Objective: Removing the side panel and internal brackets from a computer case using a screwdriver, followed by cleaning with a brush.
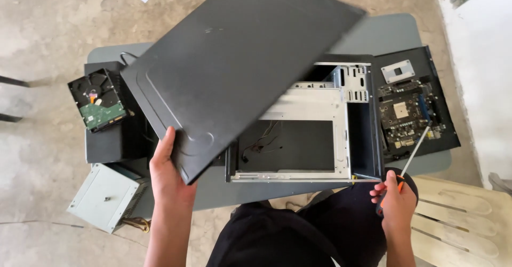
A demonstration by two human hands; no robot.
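My left hand grips the near corner of a large black metal side panel, held tilted above the open computer case. The panel hides the case's left part. My right hand is closed around an orange-handled screwdriver, whose shaft points up and away over the case's right wall. The case lies on its side on a small grey table, its bare interior and a few loose wires showing.
A motherboard lies on a black panel at the table's right. A hard drive rests on a black part at the left. A grey power supply overhangs the near-left corner. A pale slatted chair stands at right on the concrete floor.
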